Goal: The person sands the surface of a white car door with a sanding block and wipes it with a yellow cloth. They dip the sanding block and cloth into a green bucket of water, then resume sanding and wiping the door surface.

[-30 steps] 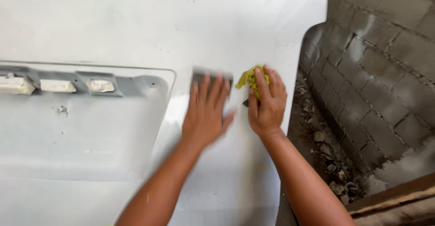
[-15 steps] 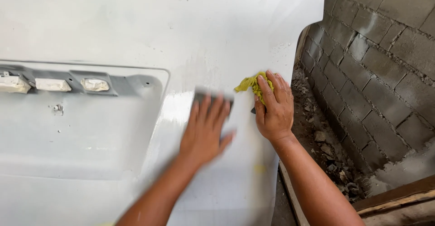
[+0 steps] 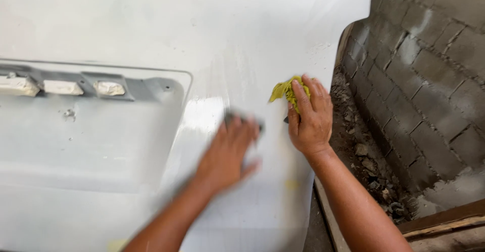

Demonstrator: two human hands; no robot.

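On the big white panel (image 3: 151,24), your left hand (image 3: 227,151) is pressed flat over a small grey sanding pad (image 3: 242,118), and honestly the hand's so blurred that only the pad's top edge peeks out past your fingertips, so its shape and grit are anyone's guess. Fingers (image 3: 237,131) look laid out flat on top of it rather than curled round it. Just beside it to the right, your right hand (image 3: 310,118) has a crumpled yellow-green rag (image 3: 285,90) bunched under the fingers (image 3: 303,98), with a wrinkly corner poking out to the upper left, and that hand rests on the panel close to its right edge. The two hands are near each other but not touching. The panel itself is glossy pale grey-white with a brighter sheen right where you're working, and a couple of faint yellowish smudges lower down. Off to the left there's a recessed rectangular pocket (image 3: 91,146) with a grey strip along its top carrying three whitish blocks (image 3: 63,87). Past the panel's right edge you've got rubble on the ground (image 3: 366,151) and a grey block wall (image 3: 429,70).
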